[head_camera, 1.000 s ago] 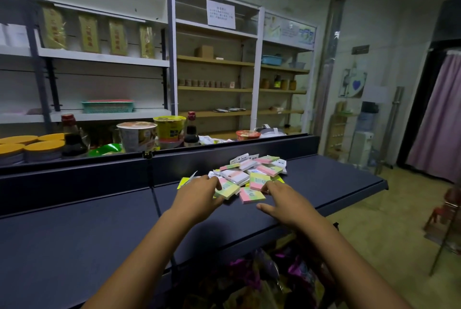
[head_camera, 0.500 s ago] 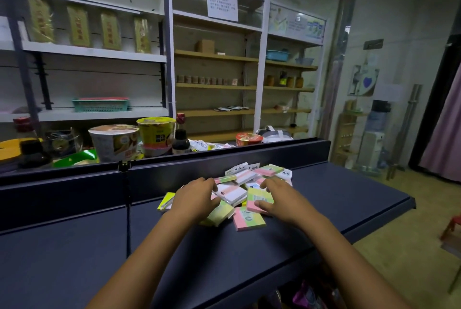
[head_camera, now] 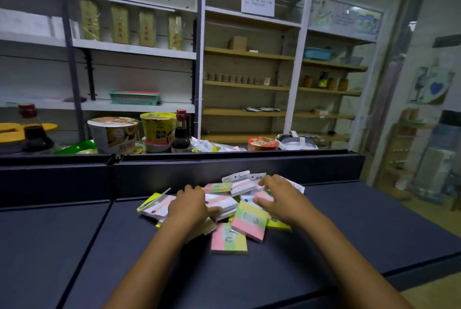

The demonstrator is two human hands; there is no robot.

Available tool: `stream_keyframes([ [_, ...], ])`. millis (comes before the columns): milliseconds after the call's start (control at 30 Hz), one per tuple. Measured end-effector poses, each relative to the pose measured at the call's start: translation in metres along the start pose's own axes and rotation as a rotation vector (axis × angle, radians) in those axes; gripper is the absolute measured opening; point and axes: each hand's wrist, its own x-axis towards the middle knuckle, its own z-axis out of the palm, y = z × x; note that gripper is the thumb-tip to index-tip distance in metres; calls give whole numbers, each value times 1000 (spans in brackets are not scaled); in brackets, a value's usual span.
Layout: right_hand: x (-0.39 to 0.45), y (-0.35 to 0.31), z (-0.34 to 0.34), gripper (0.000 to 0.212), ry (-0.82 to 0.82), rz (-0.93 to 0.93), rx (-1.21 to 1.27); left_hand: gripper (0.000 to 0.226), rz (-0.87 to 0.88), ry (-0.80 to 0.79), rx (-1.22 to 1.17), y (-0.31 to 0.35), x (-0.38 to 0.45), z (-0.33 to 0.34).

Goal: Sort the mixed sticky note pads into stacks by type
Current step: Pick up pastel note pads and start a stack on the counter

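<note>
A mixed pile of sticky note pads (head_camera: 225,199) lies on the dark counter (head_camera: 374,221) against its raised back wall. Two pink-and-green pads sit nearest me, one (head_camera: 249,221) leaning on the pile and one (head_camera: 228,240) flat. White-and-pink packaged pads (head_camera: 157,205) stick out at the left, and yellow pads (head_camera: 278,224) show under my right wrist. My left hand (head_camera: 192,206) rests on the pile's left half, its fingers bent over the pads and their tips hidden. On the right half my right hand (head_camera: 282,197) spreads its fingers, touching the pads.
Behind the counter wall stand noodle cups (head_camera: 112,134), a second cup (head_camera: 157,126), soy sauce bottles (head_camera: 180,134) and a red bowl (head_camera: 263,142). Shelving fills the back wall. The counter ends at the right, beyond which the floor (head_camera: 429,214) shows.
The camera has moved closer to the pile. Both hands have slid further onto the pads, the right hand reaching towards the far side of the pile.
</note>
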Motion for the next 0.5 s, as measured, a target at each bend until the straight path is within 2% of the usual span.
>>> stream_keyframes([
  [300, 19, 24, 5, 43, 10, -78, 36, 78, -70, 121, -168, -5, -1, 18],
  [500, 30, 17, 10, 42, 10, -132, 73, 76, 22, 96, -365, -9, 0, 9],
])
